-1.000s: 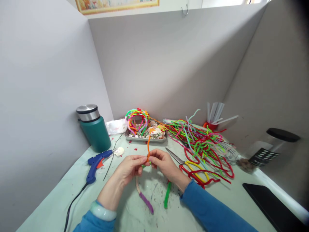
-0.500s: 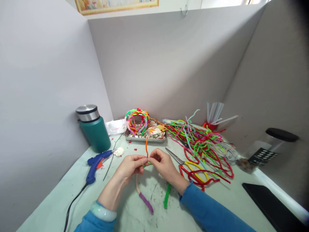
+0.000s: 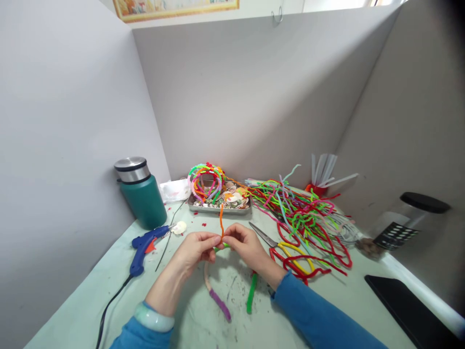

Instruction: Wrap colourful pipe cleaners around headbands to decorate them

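Orange pipe cleaner point(image 3: 221, 220) stands nearly upright above the middle of the pale green table point(image 3: 90, 300), its lower end pinched between the fingertips of both hands. Left hand point(image 3: 196, 251) closes thumb and forefinger on that end from one side, and the right hand point(image 3: 247, 249) does the same from the other, the fingertips of the two hands meeting at the wire. Just under the pinch a headband point(image 3: 227, 286) arches down toward the person, one leg wrapped in purple fuzz and partly bare, the other wrapped in green; its top runs through the gripping fingers, though how much each hand bears on it cannot be told. A jade-coloured bangle point(image 3: 154, 317) sits on the left wrist, and blue sleeves cover both forearms. Scissors with yellow and red handles point(image 3: 283, 247) lie just beside the right hand, their blades pointing toward the back. Beyond them spreads a tangled heap of pipe cleaners point(image 3: 301, 213) in many colours. A metal tray point(image 3: 218, 207) behind the hands holds finished wrapped headbands point(image 3: 206, 180) and small decorations. At the left lie a blue glue gun point(image 3: 145, 245) and a green flask point(image 3: 140, 191).
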`<state>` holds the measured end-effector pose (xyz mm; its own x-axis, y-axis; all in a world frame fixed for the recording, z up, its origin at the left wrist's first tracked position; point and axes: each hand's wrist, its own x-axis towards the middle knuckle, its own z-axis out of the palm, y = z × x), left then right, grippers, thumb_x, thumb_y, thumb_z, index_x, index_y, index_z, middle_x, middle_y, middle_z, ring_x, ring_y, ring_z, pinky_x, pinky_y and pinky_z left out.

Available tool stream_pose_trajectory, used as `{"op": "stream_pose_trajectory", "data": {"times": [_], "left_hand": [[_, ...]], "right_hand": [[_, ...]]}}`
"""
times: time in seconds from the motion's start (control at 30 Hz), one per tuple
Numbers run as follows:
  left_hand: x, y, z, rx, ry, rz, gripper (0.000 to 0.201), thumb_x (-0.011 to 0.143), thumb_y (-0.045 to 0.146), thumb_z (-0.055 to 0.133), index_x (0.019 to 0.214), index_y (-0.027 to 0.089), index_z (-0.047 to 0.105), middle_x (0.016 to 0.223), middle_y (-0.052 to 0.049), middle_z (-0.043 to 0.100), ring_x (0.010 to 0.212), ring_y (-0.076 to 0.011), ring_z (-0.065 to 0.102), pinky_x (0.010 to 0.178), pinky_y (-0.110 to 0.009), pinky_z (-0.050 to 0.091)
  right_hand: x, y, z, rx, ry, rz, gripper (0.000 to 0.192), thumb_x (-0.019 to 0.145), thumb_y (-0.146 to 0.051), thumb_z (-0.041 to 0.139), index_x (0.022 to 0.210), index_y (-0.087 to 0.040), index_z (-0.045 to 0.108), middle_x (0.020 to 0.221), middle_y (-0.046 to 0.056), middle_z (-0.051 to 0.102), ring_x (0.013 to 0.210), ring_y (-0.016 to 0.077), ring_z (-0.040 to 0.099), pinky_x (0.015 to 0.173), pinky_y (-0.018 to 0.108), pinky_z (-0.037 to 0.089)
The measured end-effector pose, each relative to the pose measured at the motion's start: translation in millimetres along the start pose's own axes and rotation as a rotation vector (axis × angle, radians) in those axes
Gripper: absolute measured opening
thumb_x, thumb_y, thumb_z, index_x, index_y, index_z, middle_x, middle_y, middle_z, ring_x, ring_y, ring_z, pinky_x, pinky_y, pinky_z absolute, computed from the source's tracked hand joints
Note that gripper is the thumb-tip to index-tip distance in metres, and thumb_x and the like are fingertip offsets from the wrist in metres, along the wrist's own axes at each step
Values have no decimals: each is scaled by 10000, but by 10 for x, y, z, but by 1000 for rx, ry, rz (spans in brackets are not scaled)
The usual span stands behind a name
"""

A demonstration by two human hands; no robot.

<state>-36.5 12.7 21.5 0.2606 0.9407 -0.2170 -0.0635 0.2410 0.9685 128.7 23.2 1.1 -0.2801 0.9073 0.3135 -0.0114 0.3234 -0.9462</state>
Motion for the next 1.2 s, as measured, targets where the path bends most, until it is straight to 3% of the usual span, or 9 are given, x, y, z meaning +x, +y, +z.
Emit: {"op": "stream_pose_trajectory", "data": {"times": [0.23,0.6,0.87,0.97,1.07,1.2], "left_hand": [[-23,16,14,59,-17,17,258,658,347,721,727,100,690,705,-49,677,392,-39,483,433,-175,384],[16,-17,66,62,70,54,281,637,319,735,803,94,714,740,-70,686,482,-72,543,515,-199,431],[-11,24,51,45,34,61,272,607,325,751,737,93,691,687,-44,658,480,-81,551,510,-204,439],[-6,21,49,71,66,44,273,599,334,749,713,96,679,659,-40,656,475,-86,555,507,-209,445],[15,3,47,121,101,30,281,590,349,741,693,97,671,619,-39,652,465,-100,560,494,-220,448],[18,6,51,159,117,29,260,596,334,726,690,97,675,601,-40,651,468,-108,569,493,-222,449]], "right_hand": [[15,-85,-47,203,-110,140,114,713,-248,643,743,-157,580,631,-29,589,540,88,469,524,209,355],[26,57,20,47,62,126,181,705,-287,659,676,-160,532,568,-53,506,494,82,428,472,205,320],[26,20,-12,59,-48,110,164,744,-304,620,695,-157,564,588,-45,517,499,82,426,478,201,340],[10,-11,-38,-95,6,7,153,795,-289,572,705,-165,584,617,-24,534,548,105,465,522,219,372],[-34,-48,-73,-373,85,-248,111,836,-230,528,777,-179,607,735,17,573,668,138,517,622,247,405],[-83,-49,-108,-775,-34,-514,216,871,-153,454,1000,-211,618,866,52,584,753,154,529,677,262,389]]}}
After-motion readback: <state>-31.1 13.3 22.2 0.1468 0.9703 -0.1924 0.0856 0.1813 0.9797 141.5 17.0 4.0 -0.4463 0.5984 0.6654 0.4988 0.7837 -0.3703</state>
